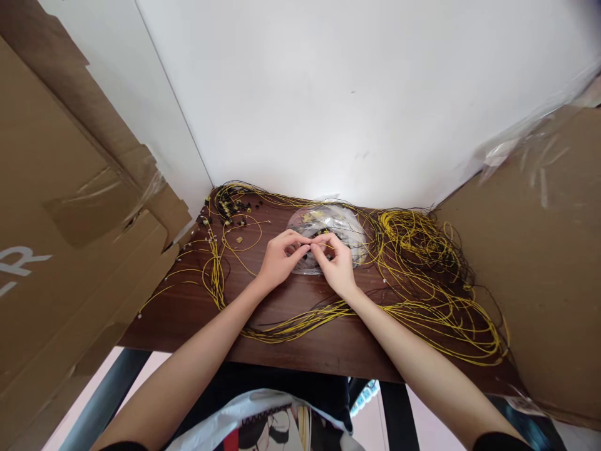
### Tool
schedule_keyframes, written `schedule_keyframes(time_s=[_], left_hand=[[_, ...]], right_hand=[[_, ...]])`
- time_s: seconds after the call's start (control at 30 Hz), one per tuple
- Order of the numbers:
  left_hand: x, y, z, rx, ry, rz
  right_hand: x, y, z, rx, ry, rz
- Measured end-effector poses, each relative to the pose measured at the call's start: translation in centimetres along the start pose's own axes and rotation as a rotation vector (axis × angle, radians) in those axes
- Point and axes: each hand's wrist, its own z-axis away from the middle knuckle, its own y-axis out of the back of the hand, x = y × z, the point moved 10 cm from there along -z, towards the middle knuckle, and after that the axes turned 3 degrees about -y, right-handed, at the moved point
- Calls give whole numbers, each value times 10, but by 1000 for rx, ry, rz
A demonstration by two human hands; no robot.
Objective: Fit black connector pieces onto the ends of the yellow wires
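Note:
My left hand [280, 255] and my right hand [336, 260] meet fingertip to fingertip above the middle of the brown table [300, 294]. Thumb and fingers of each are pinched together. A small dark piece [307, 244] shows at the left fingertips, too small to name. In the right hand's grip a thin yellow wire [325, 246] appears, partly hidden by the fingers. Right behind and below the hands lies a clear plastic bag [350, 228] with small black and yellow parts in it.
Yellow and black wires [282, 331] loop around the table, with a tangled heap [413, 238] at the right. Small black and yellow parts [232, 210] lie scattered at the back left. Cardboard [70, 207] stands on the left, more cardboard [544, 250] on the right, a white wall [328, 94] behind.

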Motion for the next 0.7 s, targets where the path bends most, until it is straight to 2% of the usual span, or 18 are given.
schedule_keyframes(time_s=[0.3,0.43,0.6,0.7], left_hand=[[0,-1,0,-2,9,-2],[0,0,0,1,4,-10],[0,0,0,-4,6,-19],[-1,0,0,-7,6,-23]], right_hand=[[18,13,1,139,-70,-101],[15,11,-1,110,-62,-101],[5,5,-3,49,-31,3],[9,4,-3,36,-47,7]])
